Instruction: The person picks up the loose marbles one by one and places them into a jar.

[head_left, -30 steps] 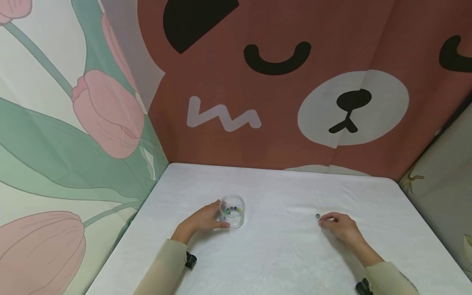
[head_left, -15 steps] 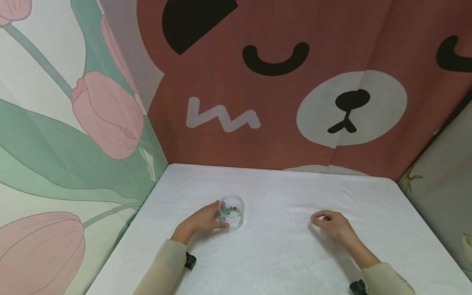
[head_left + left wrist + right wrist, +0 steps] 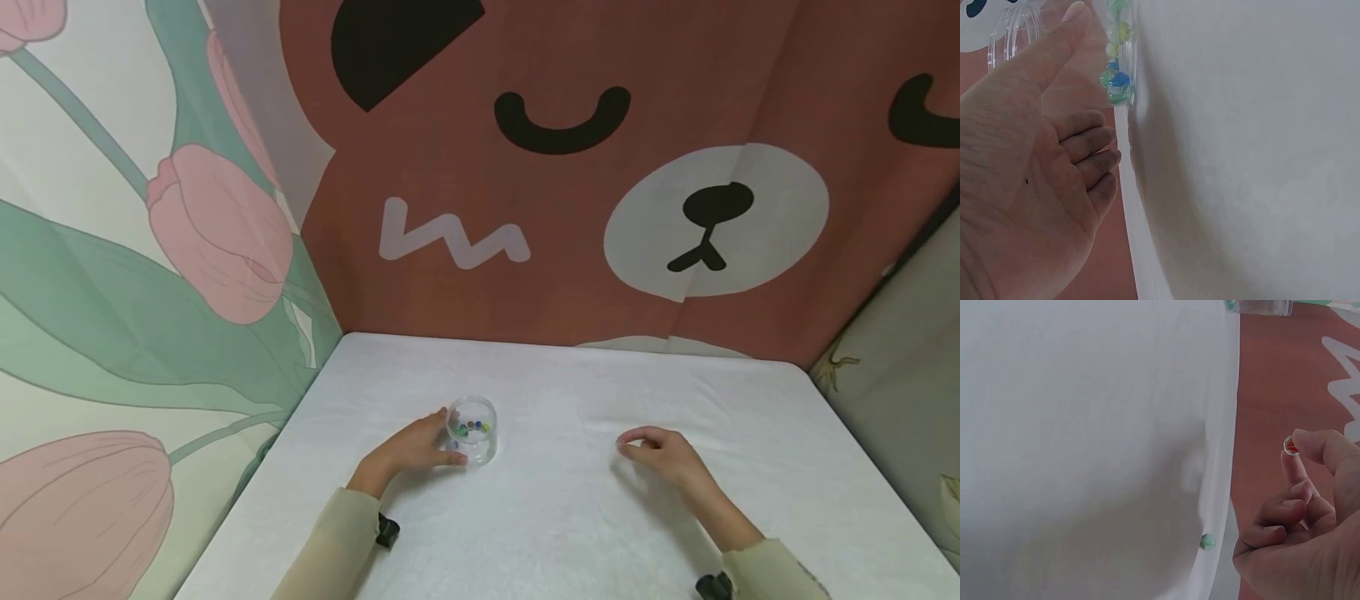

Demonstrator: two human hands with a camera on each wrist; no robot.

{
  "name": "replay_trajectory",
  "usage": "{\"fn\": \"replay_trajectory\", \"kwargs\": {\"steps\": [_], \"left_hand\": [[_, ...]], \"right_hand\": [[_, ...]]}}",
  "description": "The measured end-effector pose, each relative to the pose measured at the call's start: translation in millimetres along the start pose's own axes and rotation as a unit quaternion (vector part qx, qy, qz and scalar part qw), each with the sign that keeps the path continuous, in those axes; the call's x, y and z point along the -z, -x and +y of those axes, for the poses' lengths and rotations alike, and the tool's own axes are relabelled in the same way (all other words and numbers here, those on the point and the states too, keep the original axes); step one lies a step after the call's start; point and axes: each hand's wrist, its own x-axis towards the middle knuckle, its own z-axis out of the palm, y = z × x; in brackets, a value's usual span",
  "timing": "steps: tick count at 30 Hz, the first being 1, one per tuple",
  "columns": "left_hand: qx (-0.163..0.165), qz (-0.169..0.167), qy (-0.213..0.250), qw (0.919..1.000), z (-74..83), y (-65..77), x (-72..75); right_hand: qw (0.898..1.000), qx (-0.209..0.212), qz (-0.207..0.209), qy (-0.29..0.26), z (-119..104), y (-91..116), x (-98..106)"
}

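Observation:
A clear round jar point(image 3: 483, 452) stands on the white table, with several coloured glass marbles point(image 3: 1119, 31) at its bottom. My left hand point(image 3: 412, 443) holds the jar from its left side, thumb in front and fingers behind. Raised a little over the table, my right hand point(image 3: 670, 454) pinches a clear marble with a reddish-orange streak point(image 3: 1292, 447) between thumb and index finger. In the right wrist view a green marble point(image 3: 1208, 541) lies on the cloth below that hand; the head view does not show it, as the hand covers that spot.
White cloth covers the table point(image 3: 547, 533). A brown bear-print curtain point(image 3: 570, 275) hangs behind it, and a tulip-print curtain point(image 3: 217, 242) stands along the left side.
My right hand has moved left toward the jar, pinching the marble. The green marble, seen beside its fingertips earlier, is now hidden in the head view. My left hand stays on the jar.

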Motion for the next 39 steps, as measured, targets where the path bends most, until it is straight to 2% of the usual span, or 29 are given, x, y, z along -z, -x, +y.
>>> {"fn": "replay_trajectory", "kwargs": {"steps": [7, 14, 39], "left_hand": [[0.001, -0.001, -0.004, 1.0000, -0.1, -1.1, -1.0], [-0.008, -0.001, -0.016, 0.9998, -2.9, -2.3, -2.7], [-0.006, 0.000, -0.017, 0.9998, -0.8, -1.1, -1.4]], "right_hand": [[1.000, 0.017, -0.011, -0.024, -10, 1, -12], [0.999, 0.017, -0.018, -0.046, -16, -1, -22], [0.995, 0.046, -0.031, -0.078, -55, -7, -51]]}}
